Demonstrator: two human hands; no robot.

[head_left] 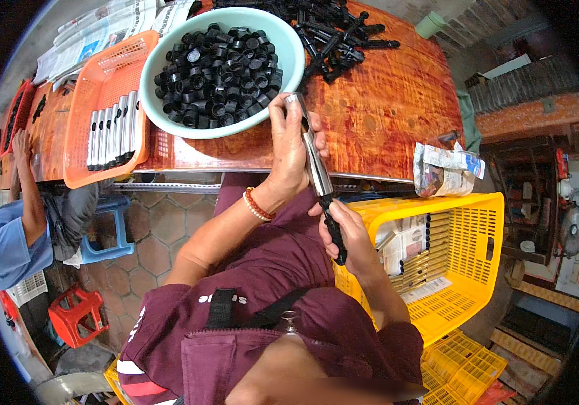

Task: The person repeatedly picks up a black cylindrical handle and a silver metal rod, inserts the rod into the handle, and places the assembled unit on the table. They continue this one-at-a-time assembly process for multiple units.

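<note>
My left hand [291, 145] is wrapped round a shiny silver metal tube [317, 169], held at a slant above the table's front edge. A black ribbed rod [334, 231] meets the tube's lower end, and my right hand [351, 236] grips it there. How far the rod reaches inside the tube is hidden. Just beyond my left hand stands a pale green bowl [292, 44] full of short black caps [218, 77]. Several silver tubes with black ends [113, 131] lie side by side in an orange basket [104, 67] to the left.
Black rod parts [333, 40] are heaped at the back of the glossy wooden table [391, 115]. A yellow crate [482, 243] with newspaper and rows of tubes stands at my right. A plastic bag [443, 177] rests by its rim. Another person [13, 236] sits at far left near a blue stool [117, 233].
</note>
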